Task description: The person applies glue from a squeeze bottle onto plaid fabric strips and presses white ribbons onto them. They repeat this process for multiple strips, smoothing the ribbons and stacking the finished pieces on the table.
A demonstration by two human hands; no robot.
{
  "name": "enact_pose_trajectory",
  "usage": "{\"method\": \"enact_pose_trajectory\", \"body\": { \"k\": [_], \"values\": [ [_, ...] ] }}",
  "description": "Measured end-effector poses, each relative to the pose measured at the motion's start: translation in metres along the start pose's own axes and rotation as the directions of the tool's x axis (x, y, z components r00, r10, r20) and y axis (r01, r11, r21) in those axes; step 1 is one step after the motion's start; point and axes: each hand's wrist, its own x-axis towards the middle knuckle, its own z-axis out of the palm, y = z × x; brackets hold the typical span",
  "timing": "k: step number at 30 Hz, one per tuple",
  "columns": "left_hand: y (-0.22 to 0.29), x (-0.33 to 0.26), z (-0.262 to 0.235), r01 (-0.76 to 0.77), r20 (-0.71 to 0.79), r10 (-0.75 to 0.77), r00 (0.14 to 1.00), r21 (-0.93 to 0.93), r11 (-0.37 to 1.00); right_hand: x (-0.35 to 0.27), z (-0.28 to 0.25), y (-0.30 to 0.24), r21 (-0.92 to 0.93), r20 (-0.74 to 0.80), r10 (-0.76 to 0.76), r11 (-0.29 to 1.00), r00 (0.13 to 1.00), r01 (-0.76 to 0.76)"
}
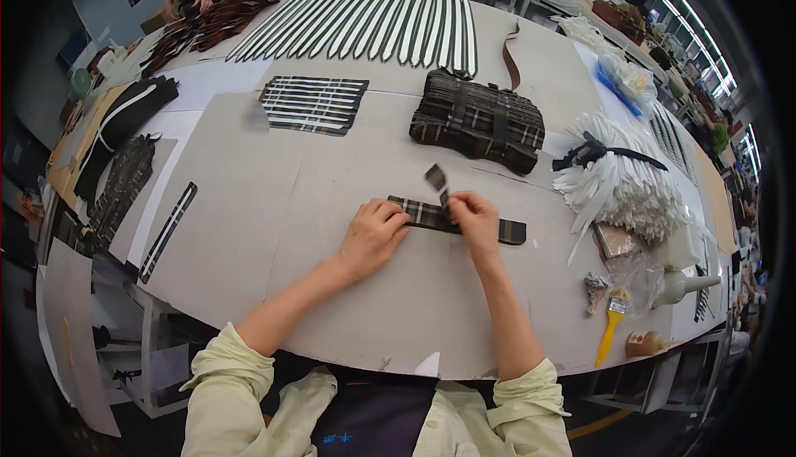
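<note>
A dark plaid fabric strip [423, 212] lies flat on the table in front of me, its rounded right end sticking out past my right hand. My left hand [371, 237] is closed, its bent fingers pressed together on the left end of that strip. Between thumb and fingers, my right hand [475, 223] pinches a second plaid piece [437, 178], which stands up off the table and looks slightly blurred. My right fingers hide where this piece meets the lower strip.
Beyond lies a tied bundle of plaid strips [477, 117]; a small row of strips [315, 105] is farther left. White strips [626, 183] are bundled at right, near a yellow-handled brush [612, 324] and a squeeze bottle [684, 285]. A co-worker's hand [203, 0] handles reddish strips [224, 22].
</note>
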Motion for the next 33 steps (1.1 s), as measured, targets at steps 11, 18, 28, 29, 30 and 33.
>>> {"method": "enact_pose_trajectory", "body": {
  "k": [11, 18, 28, 29, 30, 33],
  "values": [
    [0.125, 0.019, -0.033, 0.21, 0.149, -0.149, 0.977, -0.63, 0.747, -0.116, -0.157, -0.133, 0.165, -0.194, -0.449, 0.862, 0.872, 0.48],
    [0.156, 0.015, 0.017, 0.468, 0.251, -0.445, 0.86, -0.736, 0.489, -0.128, -0.082, -0.056, -0.341, 0.196, -0.364, 0.845, 0.91, 0.411],
    [0.135, -0.023, 0.02, 0.466, 0.192, -0.681, 0.707, -0.85, 0.245, -0.128, -0.078, -0.035, -0.126, 0.334, -0.032, 0.989, 0.942, 0.078],
    [0.133, -0.022, 0.018, 0.46, 0.194, -0.714, 0.673, -0.865, 0.199, -0.129, -0.086, -0.038, -0.17, 0.324, -0.029, 0.982, 0.946, 0.088],
    [0.133, -0.02, 0.016, 0.469, 0.17, -0.754, 0.635, -0.86, 0.202, -0.131, -0.096, -0.039, -0.213, 0.313, -0.027, 0.972, 0.949, 0.097],
    [0.122, -0.03, 0.025, 0.443, 0.174, -0.799, 0.575, -0.888, 0.126, -0.144, -0.137, -0.027, -0.376, 0.195, -0.178, 0.895, 0.964, 0.242]
  ]
}}
